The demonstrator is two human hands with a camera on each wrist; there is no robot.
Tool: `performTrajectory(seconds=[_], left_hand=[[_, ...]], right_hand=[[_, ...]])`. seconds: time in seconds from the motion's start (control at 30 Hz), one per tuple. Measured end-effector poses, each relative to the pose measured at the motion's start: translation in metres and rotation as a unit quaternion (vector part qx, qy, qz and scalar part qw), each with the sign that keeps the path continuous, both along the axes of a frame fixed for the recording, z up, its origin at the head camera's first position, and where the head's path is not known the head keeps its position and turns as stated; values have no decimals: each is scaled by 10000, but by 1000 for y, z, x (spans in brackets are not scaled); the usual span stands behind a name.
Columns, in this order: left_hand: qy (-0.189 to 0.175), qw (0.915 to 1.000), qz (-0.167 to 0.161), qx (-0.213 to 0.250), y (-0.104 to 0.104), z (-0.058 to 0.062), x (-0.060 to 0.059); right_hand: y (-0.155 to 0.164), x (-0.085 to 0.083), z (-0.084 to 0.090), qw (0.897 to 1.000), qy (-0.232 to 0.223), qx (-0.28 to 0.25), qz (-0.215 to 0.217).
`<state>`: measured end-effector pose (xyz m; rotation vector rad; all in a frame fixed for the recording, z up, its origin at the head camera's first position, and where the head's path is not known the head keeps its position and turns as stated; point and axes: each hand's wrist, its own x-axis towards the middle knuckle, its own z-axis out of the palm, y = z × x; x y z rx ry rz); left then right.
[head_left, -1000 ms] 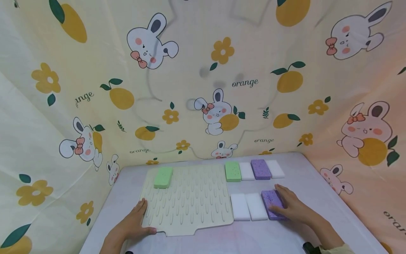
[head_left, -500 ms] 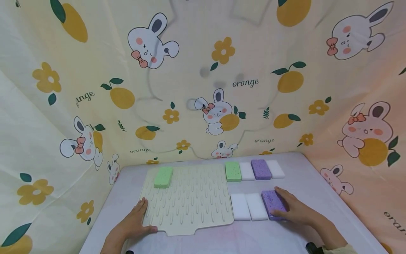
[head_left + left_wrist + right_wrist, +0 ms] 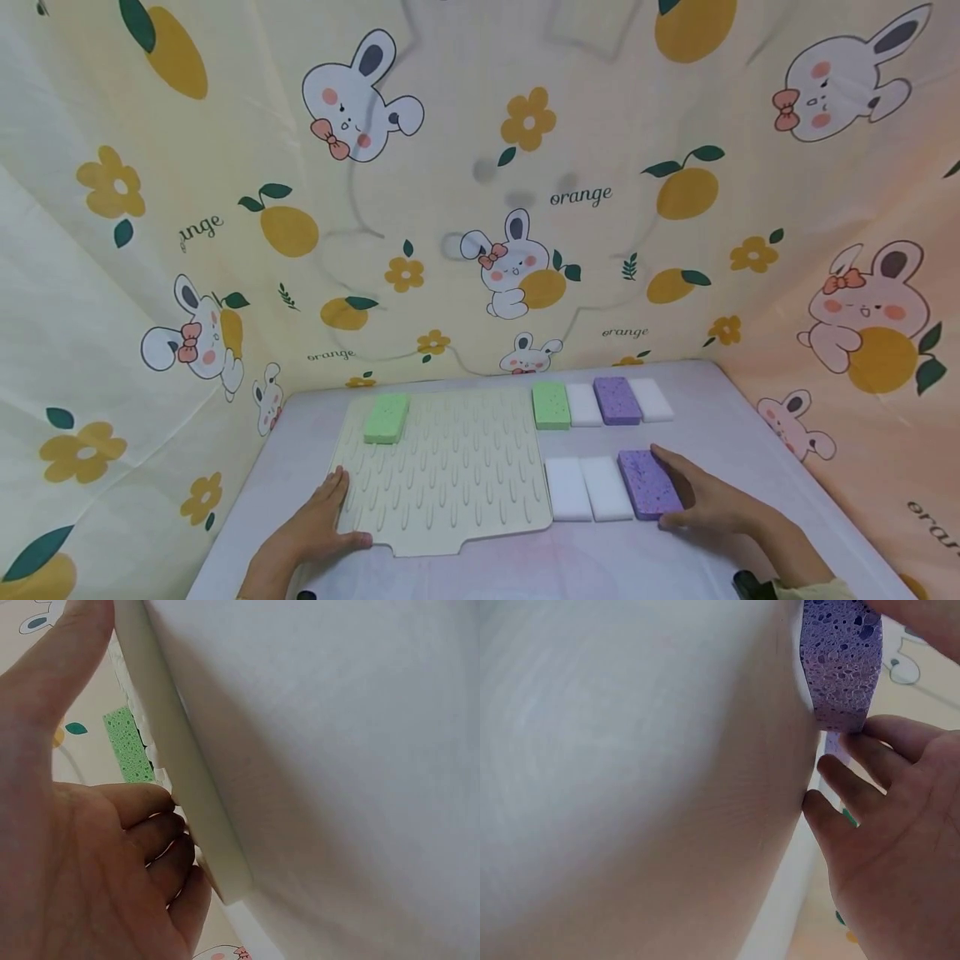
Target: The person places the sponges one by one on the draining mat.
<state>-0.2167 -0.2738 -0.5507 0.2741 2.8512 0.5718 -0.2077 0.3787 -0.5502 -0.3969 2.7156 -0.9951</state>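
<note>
loosely spread, gripping nothing, your right hand [image 3: 708,502] is at the right edge of the purple sponge [image 3: 649,485] on the table [image 3: 577,562]; your left hand [image 3: 311,523], fingers uncurled, touches the mat [image 3: 442,483]. the sponge should be light and soft: pinch its long sides gently.

Had a board [image 3: 450,483] on the bench [image 3: 600,562], a block [image 3: 386,419] on its back left, and rightward, four blocks [image 3: 613,402] behind three blocks [image 3: 608,489].

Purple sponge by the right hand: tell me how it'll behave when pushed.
The purple sponge is probably light for its size, given its many pores. Lying flat and blocky, it should slide rather than tip or roll.
</note>
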Motion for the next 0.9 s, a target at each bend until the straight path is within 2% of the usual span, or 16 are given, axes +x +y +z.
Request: performTrajectory(seconds=[0.3,0.5,0.63,0.8,0.9], left_hand=[[-23,10000,21,-22,-1,-2,-1],[-46,10000,60,-62,0,-1,-1],[-79,9999,67,-87,0,-1,-2],[-166,9997,113,-109,-1,-3,-3],[-223,9996,162,-96,-2,-4,-4]], right_hand=[[-1,1,2,9996,107,-234,80],[1,2,1,9995,254,-190,50],[4,3,0,9983,566,-108,35],[6,6,4,9930,1176,-81,36],[6,7,8,9909,1339,-133,12]])
